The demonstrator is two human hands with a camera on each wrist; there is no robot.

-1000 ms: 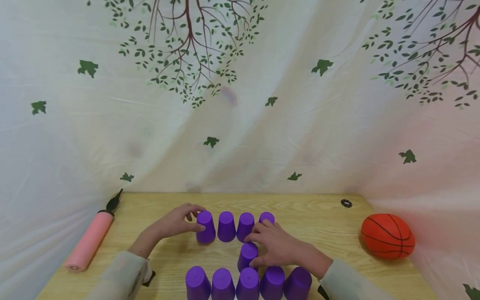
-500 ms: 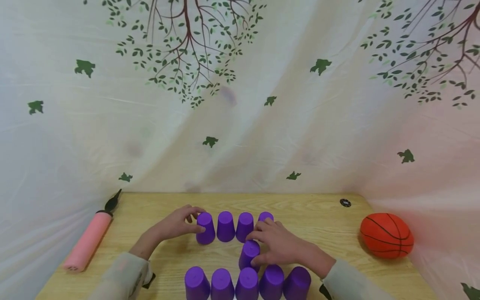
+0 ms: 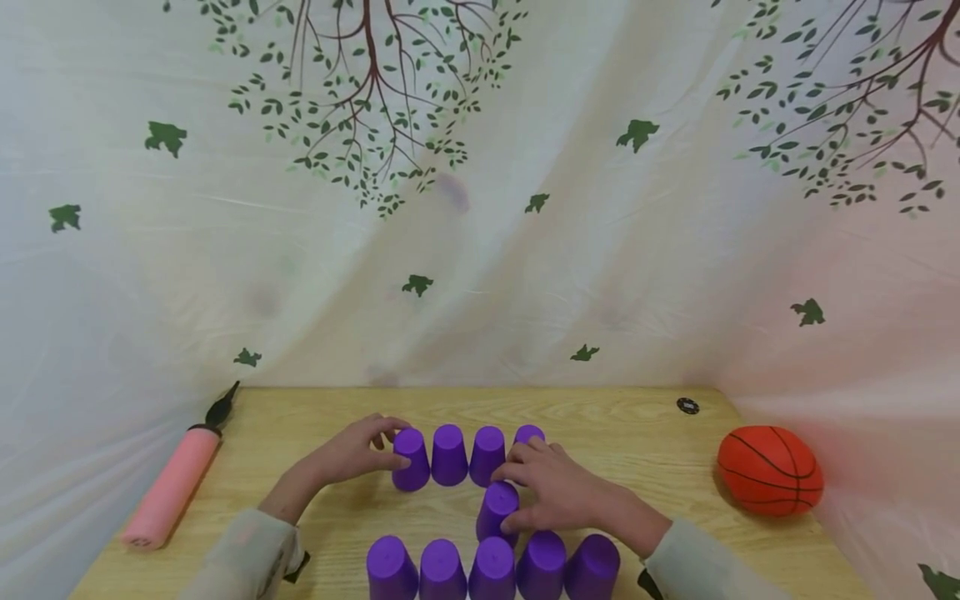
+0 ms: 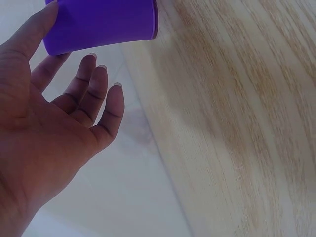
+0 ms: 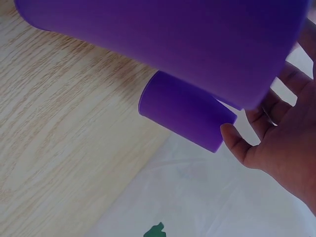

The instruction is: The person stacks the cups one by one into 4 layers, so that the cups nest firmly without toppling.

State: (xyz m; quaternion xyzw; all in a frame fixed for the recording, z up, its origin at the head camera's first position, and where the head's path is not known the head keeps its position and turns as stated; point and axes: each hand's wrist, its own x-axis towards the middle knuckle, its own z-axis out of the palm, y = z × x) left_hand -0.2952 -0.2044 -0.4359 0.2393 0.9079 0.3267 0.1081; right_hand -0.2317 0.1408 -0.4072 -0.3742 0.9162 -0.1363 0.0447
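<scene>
Upside-down purple plastic cups stand in two rows in the head view. My left hand point(image 3: 352, 450) pinches the leftmost cup point(image 3: 410, 468) of the back row between thumb and index finger. In the left wrist view that cup point(image 4: 101, 24) is at the top, with the other fingers loosely bent below it. Between the rows, my right hand point(image 3: 558, 493) holds a single cup point(image 3: 495, 510) between thumb and fingers. This held cup point(image 5: 168, 39) looms large in the right wrist view, and a back-row cup point(image 5: 182, 116) shows behind it.
Several cups form the front row point(image 3: 442, 571), close in front of the right hand's cup. A pink hand pump point(image 3: 171, 487) lies at the left and a small basketball point(image 3: 770, 471) at the right. A black chip point(image 3: 687, 406) lies far back. White cloth point(image 3: 480, 333) walls the table.
The right hand and its cup have shifted slightly to the right relative to the rows. My left hand has stayed on its cup. The head view has drifted a little.
</scene>
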